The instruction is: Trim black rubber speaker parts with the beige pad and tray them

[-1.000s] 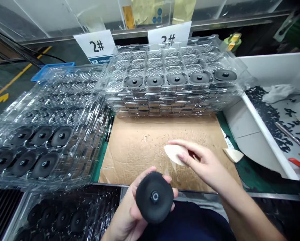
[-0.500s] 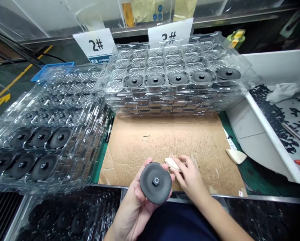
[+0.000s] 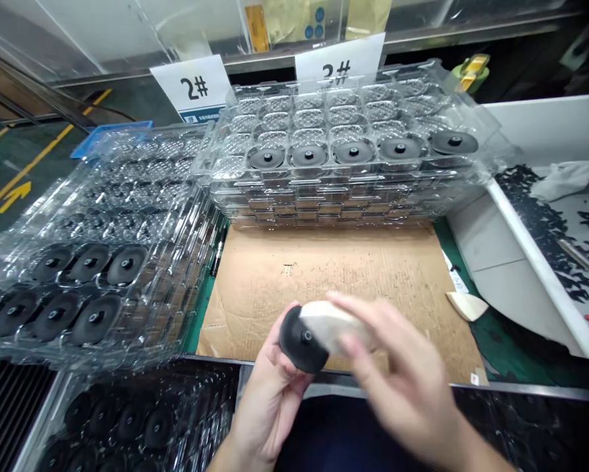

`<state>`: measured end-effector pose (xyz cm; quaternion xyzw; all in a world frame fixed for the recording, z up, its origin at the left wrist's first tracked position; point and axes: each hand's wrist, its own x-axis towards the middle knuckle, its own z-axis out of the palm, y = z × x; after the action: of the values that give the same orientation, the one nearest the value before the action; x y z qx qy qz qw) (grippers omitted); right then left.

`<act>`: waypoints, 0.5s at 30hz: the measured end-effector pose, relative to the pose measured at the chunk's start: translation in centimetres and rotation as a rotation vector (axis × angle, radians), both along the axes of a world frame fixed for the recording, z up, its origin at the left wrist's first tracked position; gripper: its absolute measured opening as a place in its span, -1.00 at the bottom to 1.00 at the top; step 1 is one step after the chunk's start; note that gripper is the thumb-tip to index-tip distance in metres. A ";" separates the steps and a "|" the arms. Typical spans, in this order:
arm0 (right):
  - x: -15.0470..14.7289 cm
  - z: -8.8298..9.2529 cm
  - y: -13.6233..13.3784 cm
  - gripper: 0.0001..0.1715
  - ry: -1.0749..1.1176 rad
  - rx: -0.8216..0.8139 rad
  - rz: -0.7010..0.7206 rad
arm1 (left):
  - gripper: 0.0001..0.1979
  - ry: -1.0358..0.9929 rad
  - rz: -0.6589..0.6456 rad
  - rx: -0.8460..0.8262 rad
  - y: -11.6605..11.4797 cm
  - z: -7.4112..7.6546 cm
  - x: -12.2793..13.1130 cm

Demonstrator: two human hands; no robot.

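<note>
My left hand (image 3: 269, 387) grips a black rounded disc (image 3: 294, 351) with a small raised hub in its middle, tilted over the front edge of the cardboard. In my right hand (image 3: 397, 360), blurred by motion, is a pale cream pad with a curved edge (image 3: 324, 321). The pad overlaps the disc's upper right side and hides part of it; whether it presses on the disc I cannot tell. A similar cream piece (image 3: 466, 305) lies on the right, at the cardboard's edge.
Cardboard (image 3: 344, 262) covers the bench. Stacked clear trays (image 3: 334, 190) with several black discs stand behind it, more trays (image 3: 161, 262) on the left. A white bin (image 3: 521, 242) at right holds black scraps and a white glove. Further discs (image 3: 127, 419) sit below the bench edge.
My right hand has lifted the cream pad off the cardboard and brought it over the disc. The disc in my left hand has tilted. The view has shifted slightly.
</note>
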<state>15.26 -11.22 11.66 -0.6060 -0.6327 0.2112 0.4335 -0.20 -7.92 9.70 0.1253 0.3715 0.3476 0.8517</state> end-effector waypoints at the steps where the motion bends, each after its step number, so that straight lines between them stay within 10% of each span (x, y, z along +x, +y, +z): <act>1: -0.6 1.1 0.1 -0.59 -0.012 0.074 0.048 | -0.48 0.005 -0.011 -0.002 0.0 -0.1 0.0; 15: -1.1 3.0 -0.4 -0.69 -0.021 -0.043 0.254 | -0.54 -0.069 -0.042 -0.007 0.7 0.9 -1.2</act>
<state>14.17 -11.58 14.66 -0.5323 -0.7041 0.2719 0.3835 -1.37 -7.27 10.56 0.1181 0.3406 0.3322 0.8716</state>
